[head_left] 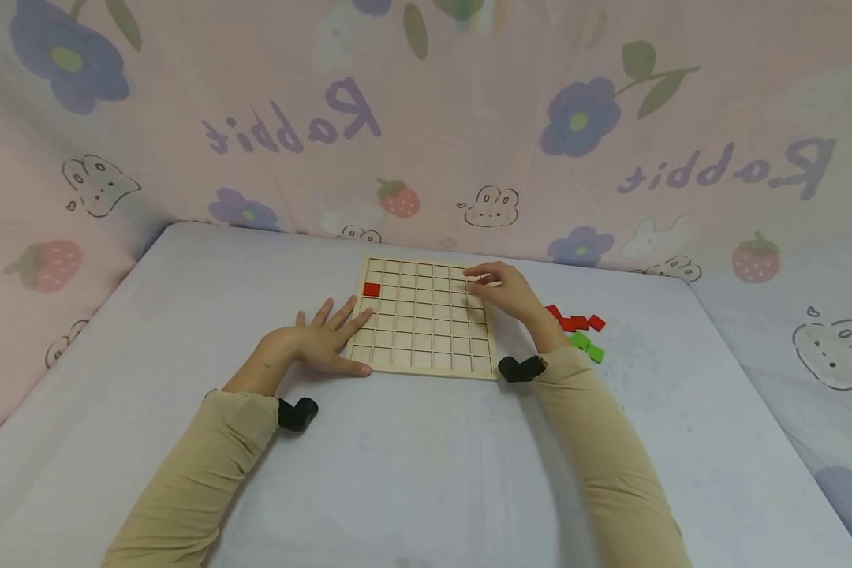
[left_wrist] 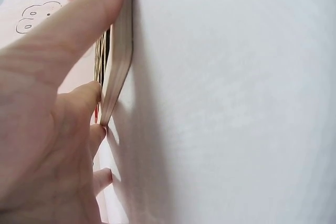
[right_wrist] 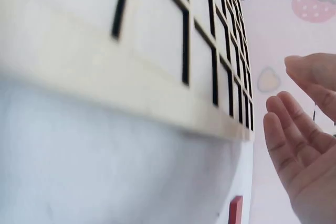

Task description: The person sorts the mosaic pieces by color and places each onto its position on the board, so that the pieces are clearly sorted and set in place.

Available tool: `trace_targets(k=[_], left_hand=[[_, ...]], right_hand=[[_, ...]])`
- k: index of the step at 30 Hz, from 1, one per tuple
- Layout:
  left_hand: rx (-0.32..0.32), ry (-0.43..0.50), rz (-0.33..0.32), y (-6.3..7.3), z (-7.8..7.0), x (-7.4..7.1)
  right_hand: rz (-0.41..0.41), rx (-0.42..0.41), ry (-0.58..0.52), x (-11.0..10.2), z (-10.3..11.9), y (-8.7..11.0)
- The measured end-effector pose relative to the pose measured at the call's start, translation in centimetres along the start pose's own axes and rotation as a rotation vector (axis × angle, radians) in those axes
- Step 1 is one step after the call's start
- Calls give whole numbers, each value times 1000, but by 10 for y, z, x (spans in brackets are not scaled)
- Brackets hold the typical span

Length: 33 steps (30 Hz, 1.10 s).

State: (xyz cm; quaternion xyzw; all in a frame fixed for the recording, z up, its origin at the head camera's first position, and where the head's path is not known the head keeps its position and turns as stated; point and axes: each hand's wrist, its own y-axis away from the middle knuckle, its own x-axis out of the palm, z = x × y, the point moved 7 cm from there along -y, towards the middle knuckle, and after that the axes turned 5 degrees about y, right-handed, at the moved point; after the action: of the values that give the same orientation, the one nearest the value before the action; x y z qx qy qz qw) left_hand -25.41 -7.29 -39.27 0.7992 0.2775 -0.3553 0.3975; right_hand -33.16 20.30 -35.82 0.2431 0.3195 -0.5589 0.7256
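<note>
A pale wooden grid board [head_left: 433,315] with many square cells lies on the white table, and one red square tile [head_left: 372,289] sits in a cell of its left column. Spread along the board's left edge is my left hand [head_left: 319,345], its fingertips on the rim and the thumb at the near left corner. The left wrist view shows that thumb [left_wrist: 79,24] lying along the board's side. Over the far right corner hovers my right hand [head_left: 507,293]. In the right wrist view its fingers [right_wrist: 294,135] are gently bent, apart from the thumb, with nothing between them.
Right of the board, partly behind the right forearm, lie several loose red tiles [head_left: 580,323] and a few green tiles [head_left: 595,353]. A black wrist camera [head_left: 298,414] is on the left sleeve, another black camera [head_left: 521,368] on the right. A printed curtain [head_left: 433,118] hangs behind the table.
</note>
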Motion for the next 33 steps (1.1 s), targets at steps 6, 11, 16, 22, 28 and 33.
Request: trace_targets(k=[6, 11, 16, 22, 28, 33], left_hand=[[6, 10, -3, 0, -1, -1], [8, 20, -7, 0, 0, -1], [4, 13, -4, 0, 0, -1], [4, 15, -7, -2, 2, 1], [3, 14, -19, -2, 2, 1], [3, 13, -20, 1, -2, -1]], right_hand=[[-14, 14, 17, -8, -11, 3], [-12, 24, 39, -14, -17, 8], [-7, 44, 70, -20, -22, 12], [-4, 87, 97, -25, -32, 15], [-11, 88, 108, -28, -38, 18], [-14, 104, 110, -28, -43, 19]])
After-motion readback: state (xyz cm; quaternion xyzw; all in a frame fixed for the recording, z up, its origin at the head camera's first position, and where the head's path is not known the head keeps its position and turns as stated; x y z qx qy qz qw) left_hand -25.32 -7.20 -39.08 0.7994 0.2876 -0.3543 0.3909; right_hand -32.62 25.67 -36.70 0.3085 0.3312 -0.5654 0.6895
